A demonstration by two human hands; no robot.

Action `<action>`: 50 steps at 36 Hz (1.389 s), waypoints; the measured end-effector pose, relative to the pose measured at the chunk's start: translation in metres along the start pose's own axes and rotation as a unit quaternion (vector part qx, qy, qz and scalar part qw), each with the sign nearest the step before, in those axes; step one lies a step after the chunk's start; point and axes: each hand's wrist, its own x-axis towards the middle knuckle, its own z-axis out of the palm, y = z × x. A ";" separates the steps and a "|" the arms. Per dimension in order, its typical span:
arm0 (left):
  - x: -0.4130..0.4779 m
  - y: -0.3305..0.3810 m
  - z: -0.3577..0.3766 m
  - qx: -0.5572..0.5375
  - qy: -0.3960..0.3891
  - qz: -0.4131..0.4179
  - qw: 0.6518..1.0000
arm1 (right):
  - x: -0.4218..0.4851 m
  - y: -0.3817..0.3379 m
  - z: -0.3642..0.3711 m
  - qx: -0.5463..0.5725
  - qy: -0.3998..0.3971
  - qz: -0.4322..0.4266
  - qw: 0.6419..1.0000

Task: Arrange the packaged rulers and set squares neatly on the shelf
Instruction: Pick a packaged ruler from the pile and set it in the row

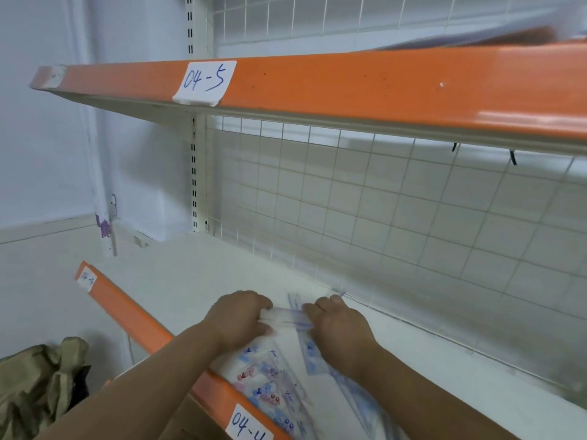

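Two hands work on the white shelf (pixel 190 281). The left hand (pixel 241 319) pinches the left end of a packaged ruler (pixel 287 317), and the right hand (pixel 340 328) curls over its right end. The ruler spans the gap between them, equally near both. Its long axis runs left-right, roughly along the wire grid (pixel 381 217). Loose packages (pixel 270 385) lie skewed nearer the front edge.
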 end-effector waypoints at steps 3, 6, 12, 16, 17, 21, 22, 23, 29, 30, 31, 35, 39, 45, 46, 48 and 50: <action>0.003 0.010 0.003 -0.030 -0.004 0.013 0.999 | -0.010 0.003 -0.005 0.001 -0.005 0.012 1.000; 0.007 0.016 0.009 -0.060 -0.011 0.017 0.998 | -0.019 0.007 -0.008 0.000 0.014 0.018 1.000; 0.008 0.026 0.012 -0.013 -0.017 0.017 1.000 | -0.042 0.016 -0.019 -0.021 -0.002 0.078 0.997; 0.006 0.034 0.015 0.006 -0.004 0.019 1.000 | -0.061 0.023 -0.021 -0.019 -0.016 0.113 0.993; 0.006 0.036 0.017 0.010 0.000 0.020 1.000 | -0.066 0.025 -0.021 -0.018 -0.018 0.123 0.992; 0.008 0.051 0.023 0.017 0.007 0.024 1.000 | -0.087 0.032 -0.021 -0.017 -0.021 0.156 0.987; 0.009 0.055 0.024 0.019 0.006 0.026 0.999 | -0.093 0.034 -0.021 -0.018 -0.019 0.166 0.986; 0.009 0.060 0.026 0.020 0.004 0.028 0.999 | -0.098 0.035 -0.022 -0.017 -0.017 0.175 0.984; 0.005 0.090 0.036 -0.010 -0.056 0.105 0.993 | -0.124 0.038 -0.025 -0.019 -0.031 0.218 0.975; 0.003 0.094 0.037 -0.008 -0.063 0.126 0.990 | -0.126 0.037 -0.025 -0.021 -0.033 0.220 0.975; 0.002 0.098 0.037 -0.005 -0.069 0.141 0.988 | -0.128 0.036 -0.024 -0.023 -0.033 0.221 0.974; -0.003 0.109 0.035 0.009 -0.054 0.173 0.983 | -0.133 0.030 -0.025 -0.033 -0.031 0.218 0.975; -0.008 0.109 0.033 0.064 -0.009 0.182 0.981 | -0.132 0.023 -0.026 -0.029 -0.032 0.210 0.977; -0.014 0.095 0.022 0.091 0.053 0.195 0.975 | -0.113 0.008 -0.030 0.022 -0.025 0.193 0.981; -0.016 0.093 0.019 0.094 0.063 0.200 0.973 | -0.108 0.005 -0.030 0.032 -0.021 0.185 0.982; -0.018 0.089 0.016 0.104 0.074 0.207 0.970 | -0.099 -0.003 -0.031 0.037 -0.009 0.163 0.986; -0.021 0.085 0.015 0.107 0.076 0.204 0.970 | -0.091 -0.010 -0.031 0.045 -0.002 0.151 0.988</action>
